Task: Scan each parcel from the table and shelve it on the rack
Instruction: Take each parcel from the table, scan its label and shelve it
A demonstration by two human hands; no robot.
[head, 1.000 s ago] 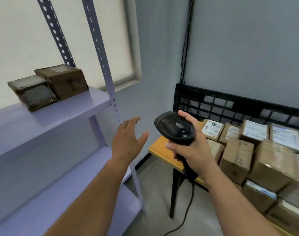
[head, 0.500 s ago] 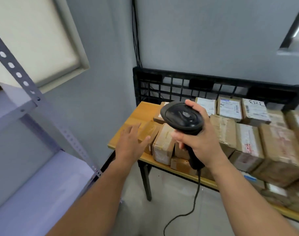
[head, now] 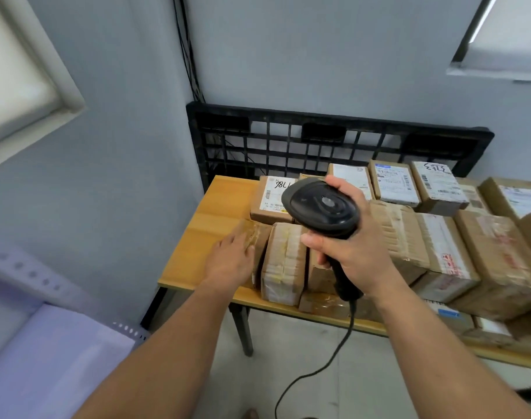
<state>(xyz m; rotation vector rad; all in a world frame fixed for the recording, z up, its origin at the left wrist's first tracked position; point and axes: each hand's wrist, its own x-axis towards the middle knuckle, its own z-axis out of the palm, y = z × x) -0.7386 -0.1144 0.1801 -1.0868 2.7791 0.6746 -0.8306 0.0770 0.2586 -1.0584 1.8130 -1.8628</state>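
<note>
Yellow wooden tabletop [head: 216,213]: left hand [head: 231,261] lies flat-fingered on the taped brown cardboard parcel [head: 258,237], right hand [head: 355,255] beside it clutches the black handheld scanner [head: 321,207]; next, probably, curl round and lift.

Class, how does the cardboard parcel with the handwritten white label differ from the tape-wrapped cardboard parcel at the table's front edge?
The labelled cardboard parcel shows a white label; the taped cardboard parcel shows none. The labelled one sits farther back, the taped one nearer. Both are brown.
</note>
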